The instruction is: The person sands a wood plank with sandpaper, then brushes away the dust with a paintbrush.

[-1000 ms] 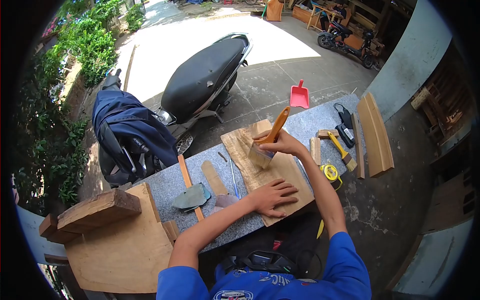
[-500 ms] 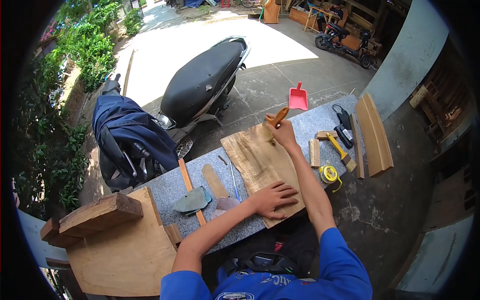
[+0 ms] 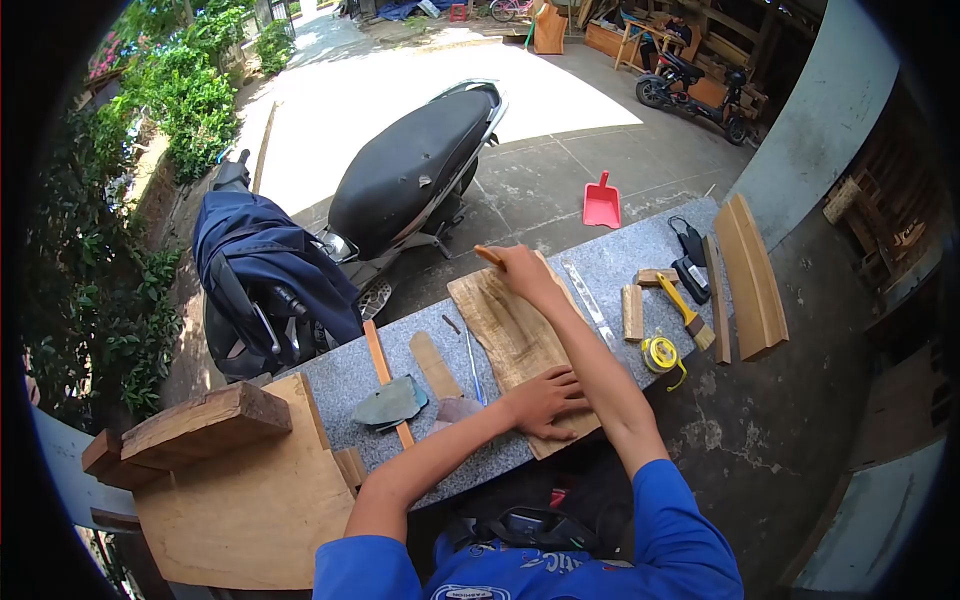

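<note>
A wooden board (image 3: 505, 320) with dark grain streaks lies on the grey stone-topped table (image 3: 345, 350). My left hand (image 3: 545, 403) rests flat on the board's near end, fingers spread. Over the far end, my right hand (image 3: 525, 275) is closed around a wooden-handled tool (image 3: 489, 255), probably a brush; its working end is hidden by the hand. To the board's right lies a metal ruler (image 3: 590, 302). Left of the board are a blue-white pen (image 3: 473, 368), a rounded wooden strip (image 3: 434, 364) and pieces of sandpaper (image 3: 390, 402).
A yellow brush (image 3: 685, 308), tape measure (image 3: 659, 352), small wood blocks (image 3: 633, 313) and a black strapped object (image 3: 690, 272) lie at right. Thick planks (image 3: 748, 280) stand at the right edge. A motorbike (image 3: 410, 165) and red dustpan (image 3: 602, 203) are beyond the table.
My right hand has moved left across the board's far end with the wooden-handled tool, uncovering the metal ruler. My left hand stays on the board.
</note>
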### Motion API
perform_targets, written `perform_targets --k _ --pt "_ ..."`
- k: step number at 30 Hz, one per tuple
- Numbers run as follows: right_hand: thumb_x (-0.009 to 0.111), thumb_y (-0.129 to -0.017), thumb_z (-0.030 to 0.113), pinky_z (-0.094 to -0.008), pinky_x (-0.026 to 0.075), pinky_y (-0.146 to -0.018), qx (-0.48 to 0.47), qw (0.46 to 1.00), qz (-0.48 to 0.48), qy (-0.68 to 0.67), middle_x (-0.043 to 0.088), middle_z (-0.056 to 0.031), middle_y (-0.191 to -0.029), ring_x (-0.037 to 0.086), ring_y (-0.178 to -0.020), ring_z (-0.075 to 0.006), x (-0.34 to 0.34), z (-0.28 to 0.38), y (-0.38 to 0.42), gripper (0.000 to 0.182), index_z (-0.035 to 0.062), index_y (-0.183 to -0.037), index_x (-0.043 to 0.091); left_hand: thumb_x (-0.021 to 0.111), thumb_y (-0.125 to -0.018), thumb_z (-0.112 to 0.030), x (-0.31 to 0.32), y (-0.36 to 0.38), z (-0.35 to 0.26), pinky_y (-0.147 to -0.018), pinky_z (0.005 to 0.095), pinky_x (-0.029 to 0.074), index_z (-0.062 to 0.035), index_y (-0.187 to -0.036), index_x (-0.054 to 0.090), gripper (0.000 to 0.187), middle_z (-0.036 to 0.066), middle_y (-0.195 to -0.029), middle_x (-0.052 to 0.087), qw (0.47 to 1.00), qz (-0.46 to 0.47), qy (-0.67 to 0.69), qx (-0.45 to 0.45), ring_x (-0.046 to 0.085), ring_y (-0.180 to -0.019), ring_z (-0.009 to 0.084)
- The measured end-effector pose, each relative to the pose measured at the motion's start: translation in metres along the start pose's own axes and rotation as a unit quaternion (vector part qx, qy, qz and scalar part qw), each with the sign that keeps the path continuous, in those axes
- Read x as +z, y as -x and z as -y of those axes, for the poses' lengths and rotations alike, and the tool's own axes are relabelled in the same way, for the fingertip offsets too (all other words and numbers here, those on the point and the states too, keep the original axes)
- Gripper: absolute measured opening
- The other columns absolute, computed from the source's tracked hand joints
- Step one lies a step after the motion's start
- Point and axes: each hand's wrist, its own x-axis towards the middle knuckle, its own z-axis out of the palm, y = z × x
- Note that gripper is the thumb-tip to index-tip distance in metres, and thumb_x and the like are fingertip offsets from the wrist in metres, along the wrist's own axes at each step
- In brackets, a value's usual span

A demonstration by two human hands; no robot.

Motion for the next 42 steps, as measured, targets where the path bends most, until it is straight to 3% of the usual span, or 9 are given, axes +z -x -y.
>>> perform_targets --k 5,12,16,19,23,27,33,37,42 --pt "0.059 -0.072 0.011 -0.0366 0.049 -0.076 -0.029 0.961 -0.006 -0.276 0.065 -0.0166 -0.092 0.063 -0.085 -0.03 0.034 0.058 -0.009 0.036 0.0064 -0.108 0.061 0.06 -0.076 -0.04 0.004 0.002 0.0 -0.101 0.0398 0.031 -0.0035 -0.122 0.046 0.061 0.016 -0.125 0.047 0.994 -0.042 0.103 -0.015 0.041 -0.118 0.0341" --pt "0.058 -0.075 0.014 -0.0423 0.049 -0.071 0.167 0.966 -0.171 -0.102 0.063 -0.0167 -0.087 0.062 -0.083 -0.0321 0.008 -0.029 -0.008 0.03 0.0174 -0.104 0.064 0.051 -0.079 -0.044 -0.008 -0.003 -0.006 -0.106 0.0442 0.021 -0.0108 -0.122 0.048 0.054 0.014 -0.129 0.043 1.0 -0.022 0.01 0.005 0.035 -0.124 0.0309" --pt "0.061 -0.075 0.015 -0.0397 0.049 -0.073 0.037 0.997 0.061 0.022 0.063 -0.015 -0.097 0.061 -0.088 -0.0319 -0.019 -0.033 0.017 0.031 0.0209 -0.105 0.064 0.052 -0.078 -0.042 0.0 -0.002 -0.001 -0.106 0.0452 0.02 -0.0136 -0.123 0.048 0.054 0.013 -0.131 0.041 1.0 -0.022 0.01 0.006 0.034 -0.124 0.0287" --pt "0.066 -0.073 0.014 -0.0341 0.049 -0.069 0.042 0.926 0.118 -0.357 0.062 -0.0105 -0.105 0.06 -0.091 -0.0276 -0.026 -0.009 0.019 0.037 0.0189 -0.109 0.062 0.052 -0.078 -0.042 0.001 -0.001 -0.002 -0.106 0.0454 0.021 -0.0143 -0.123 0.048 0.053 0.013 -0.131 0.041 1.0 -0.019 0.002 0.005 0.035 -0.124 0.0284" --pt "0.066 -0.075 0.013 -0.0322 0.048 -0.075 -0.02 0.995 0.093 -0.006 0.063 -0.0047 -0.108 0.061 -0.091 -0.02 -0.02 -0.016 0.018 0.037 0.0159 -0.112 0.062 0.053 -0.077 -0.042 0.002 0.0 -0.005 -0.104 0.0437 0.025 -0.0116 -0.118 0.051 0.051 0.013 -0.129 0.042 0.999 -0.045 -0.009 0.002 0.038 -0.121 0.0286" --pt "0.065 -0.073 0.008 -0.0328 0.046 -0.086 -0.103 0.936 0.247 -0.228 0.063 -0.0047 -0.108 0.06 -0.096 -0.0179 -0.038 -0.02 0.049 0.041 0.0154 -0.113 0.061 0.056 -0.078 -0.028 0.008 0.006 0.004 -0.092 0.0384 0.038 -0.0073 -0.107 0.055 0.035 0.01 -0.117 0.05 0.995 -0.085 -0.047 -0.026 0.049 -0.107 0.0252" --pt "0.062 -0.074 0.011 -0.033 0.048 -0.073 -0.022 0.993 0.045 -0.107 0.064 -0.0061 -0.101 0.061 -0.089 -0.0267 -0.032 -0.04 0.084 0.036 0.0224 -0.107 0.063 0.062 -0.07 -0.012 -0.028 0.024 0.025 -0.073 0.0311 0.045 -0.0059 -0.083 0.055 0.016 0.006 -0.087 0.053 0.985 -0.051 -0.143 0.077 0.055 -0.085 0.0217" --pt "0.059 -0.074 0.012 -0.0315 0.048 -0.074 -0.046 0.991 0.08 -0.094 0.065 -0.0065 -0.098 0.062 -0.086 -0.0258 -0.049 0.009 0.135 0.034 0.0218 -0.106 0.064 0.062 -0.069 -0.018 -0.096 0.043 0.055 -0.069 0.0316 0.044 -0.0099 -0.084 0.056 0.018 0.007 -0.087 0.047 0.965 -0.127 -0.129 -0.188 0.052 -0.084 0.0227" --pt "0.061 -0.072 0.015 -0.0314 0.048 -0.077 -0.161 0.902 0.332 -0.223 0.065 -0.0053 -0.1 0.062 -0.09 -0.0248 -0.077 0.048 0.188 0.039 0.0202 -0.111 0.062 0.072 -0.06 -0.047 -0.097 0.048 0.096 -0.089 0.049 0.038 -0.0257 -0.12 0.051 0.067 0.01 -0.126 0.04 0.906 -0.092 -0.231 -0.343 0.039 -0.116 0.0317"
